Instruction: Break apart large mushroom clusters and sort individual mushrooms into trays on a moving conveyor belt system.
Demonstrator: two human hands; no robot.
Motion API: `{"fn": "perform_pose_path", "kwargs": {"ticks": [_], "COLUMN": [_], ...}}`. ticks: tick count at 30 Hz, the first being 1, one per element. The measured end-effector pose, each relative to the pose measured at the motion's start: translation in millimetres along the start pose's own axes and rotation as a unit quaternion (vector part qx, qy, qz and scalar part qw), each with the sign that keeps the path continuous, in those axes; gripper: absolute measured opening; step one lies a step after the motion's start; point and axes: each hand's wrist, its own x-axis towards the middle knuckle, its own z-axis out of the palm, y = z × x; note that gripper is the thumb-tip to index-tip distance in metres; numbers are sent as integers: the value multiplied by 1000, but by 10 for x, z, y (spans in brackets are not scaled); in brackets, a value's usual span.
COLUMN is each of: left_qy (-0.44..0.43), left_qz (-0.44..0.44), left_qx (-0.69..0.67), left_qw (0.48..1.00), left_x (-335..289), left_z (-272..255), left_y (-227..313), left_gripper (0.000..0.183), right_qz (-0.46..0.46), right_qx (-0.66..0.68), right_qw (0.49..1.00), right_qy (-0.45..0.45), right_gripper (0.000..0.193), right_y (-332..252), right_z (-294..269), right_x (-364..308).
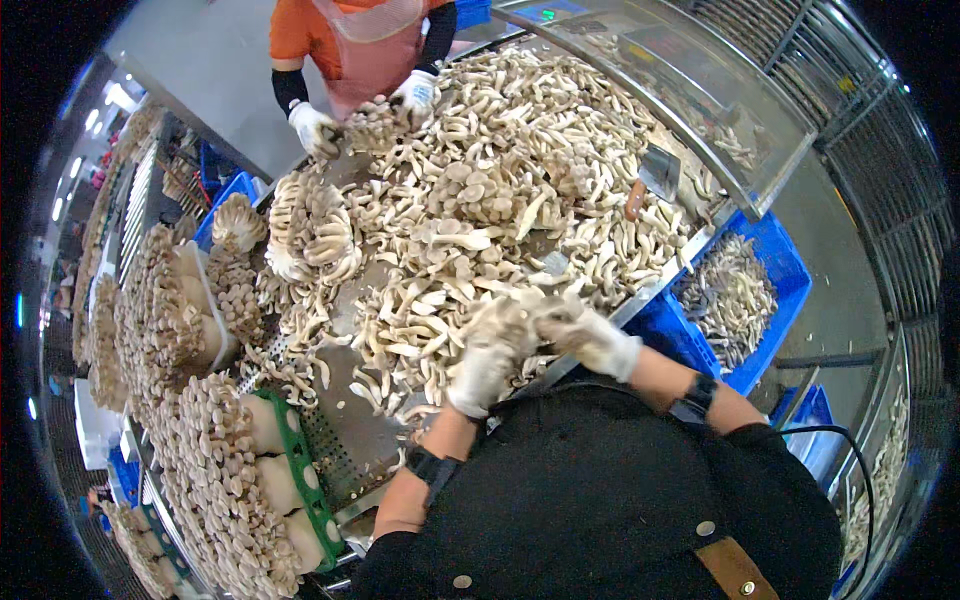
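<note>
A heap of grey-capped, pale-stemmed mushrooms point(560, 120) covers most of the metal table. At its near edge my left hand point(485, 372), in a soiled white glove, reaches in among them. Close beside it my right hand point(592, 340), gloved the same way, bends toward the left one. Motion smears the fingers of both hands, so whether they grip any mushrooms is unclear. To the far right on the heap lies a cleaver point(660, 172) with a brown handle. Larger mushroom clusters point(312, 228) rest on the left part of the table.
Across the table a person point(350, 50) in orange handles a mushroom cluster with white gloves. A blue crate point(790, 285) of mushroom pieces stands at the right. Mushrooms growing from white blocks fill a green crate point(290, 455) at the left. A metal-framed clear panel point(690, 75) borders the far right.
</note>
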Motion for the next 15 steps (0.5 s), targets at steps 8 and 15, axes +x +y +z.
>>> {"fn": "perform_pose_path", "kwargs": {"ticks": [8, 15], "left_qy": [196, 191], "left_qz": [125, -214], "left_qx": [121, -283], "left_qw": [965, 915], "left_x": [133, 525], "left_z": [148, 232], "left_y": [-191, 129], "left_gripper": [30, 58], "right_qz": [107, -11], "right_qx": [-187, -817], "right_qw": [976, 576], "right_qy": [-8, 16], "right_gripper": [53, 54], "right_y": [-253, -1421], "right_z": [268, -429], "right_x": [517, 928]}}
